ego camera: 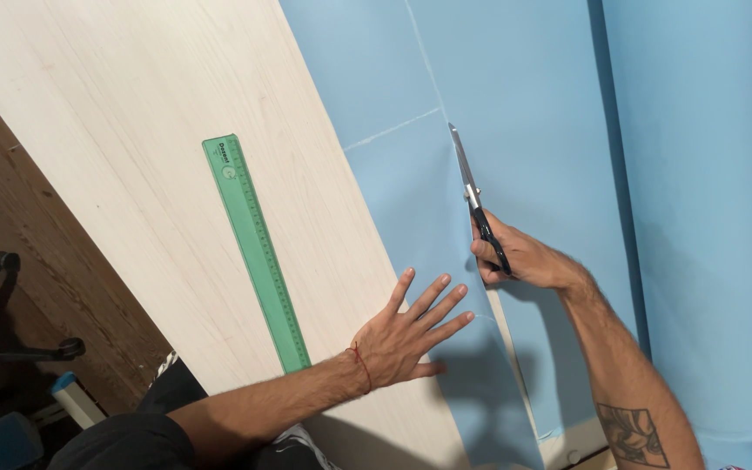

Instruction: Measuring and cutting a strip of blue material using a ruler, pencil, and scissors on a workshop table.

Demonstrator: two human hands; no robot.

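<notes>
right hand [520, 258]: closed round the black handles of the scissors [473, 196], blades nearly shut, tip pointing away along the sheet.
left hand [406, 335]: flat, fingers spread, holding nothing, pressing the blue sheet [419, 200] just left of the cut.
cut line [426, 61]: faint pale mark running on ahead of the blade tip.
done: slit open from the near edge up to the grip.
left: my read, the marked stretch beyond the tip is uncut.
ruler [257, 252]: green, on the wooden tabletop [115, 113], well left of both hands.
</notes>
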